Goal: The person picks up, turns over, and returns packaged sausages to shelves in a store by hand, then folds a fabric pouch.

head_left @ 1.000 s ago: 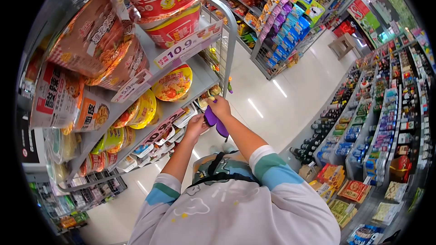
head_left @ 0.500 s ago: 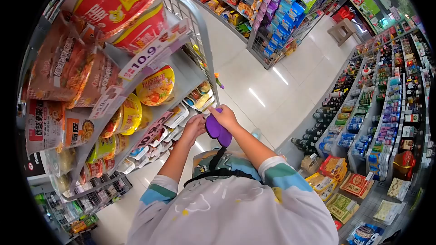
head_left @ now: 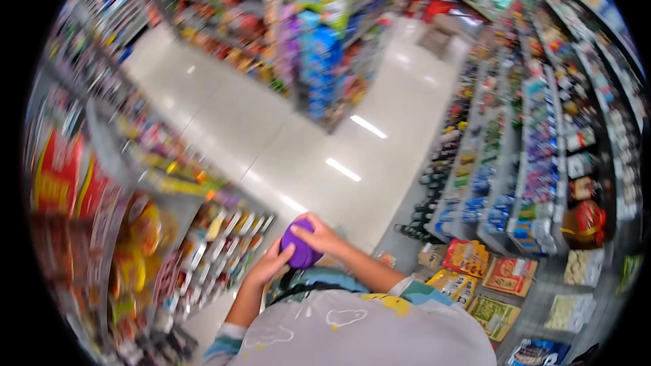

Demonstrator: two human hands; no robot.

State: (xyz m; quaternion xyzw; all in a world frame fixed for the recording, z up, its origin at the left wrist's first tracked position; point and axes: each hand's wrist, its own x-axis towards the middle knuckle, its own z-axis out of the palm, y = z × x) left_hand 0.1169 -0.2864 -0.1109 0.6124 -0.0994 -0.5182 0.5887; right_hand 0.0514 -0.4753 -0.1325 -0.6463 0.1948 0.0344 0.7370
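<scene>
A purple rounded object (head_left: pixel 296 247), perhaps a small pouch or case, is in front of my waist between my two hands; its exact kind is blurred. My left hand (head_left: pixel 269 264) grips its lower left side, with the thumb lying on its face. From the upper right my right hand (head_left: pixel 320 236) is closed on the same object, thumb across the top. A dark strap shows at the waist just below it, and whether the two are joined cannot be made out.
Shelves of cup noodles (head_left: pixel 129 268) stand close on my left. Bottle and can shelves (head_left: pixel 475 183) line the right, with packaged foods (head_left: pixel 491 315) low beside me. A snack rack (head_left: pixel 319 61) rises ahead across the tiled floor (head_left: pixel 271 135), and a stool (head_left: pixel 437 39) stands farther off.
My view has swung to the left and the noodle shelf now sits lower left. My left hand has closed onto the purple object, its thumb now on it; the right hand keeps its hold.
</scene>
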